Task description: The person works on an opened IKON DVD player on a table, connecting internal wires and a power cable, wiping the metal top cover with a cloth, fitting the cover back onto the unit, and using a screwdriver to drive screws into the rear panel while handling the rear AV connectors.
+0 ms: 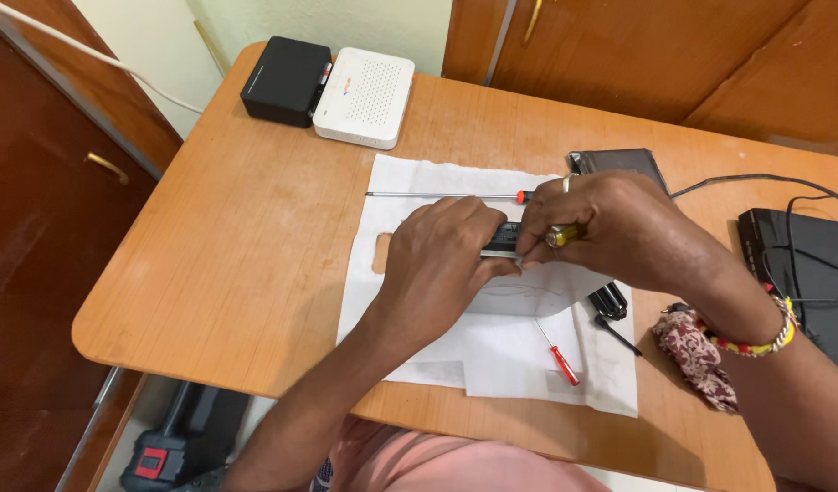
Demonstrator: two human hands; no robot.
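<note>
My left hand (442, 255) presses down on a small dark device (504, 239) lying on a white sheet (419, 178) on the wooden table. My right hand (610, 228) is closed around a yellow-handled screwdriver (563, 235) whose tip meets the device; the hands hide most of the device. A long thin screwdriver with a red tip (446, 194) lies just beyond my hands. A small red-handled screwdriver (559, 355) rests on the sheet nearer to me.
A black box (285, 80) and a white router (364, 97) sit at the far edge. A dark flat device (619, 162) lies behind my right hand. A black unit with cables (802, 264), a patterned cloth (697, 355) and black tools (610, 302) lie right.
</note>
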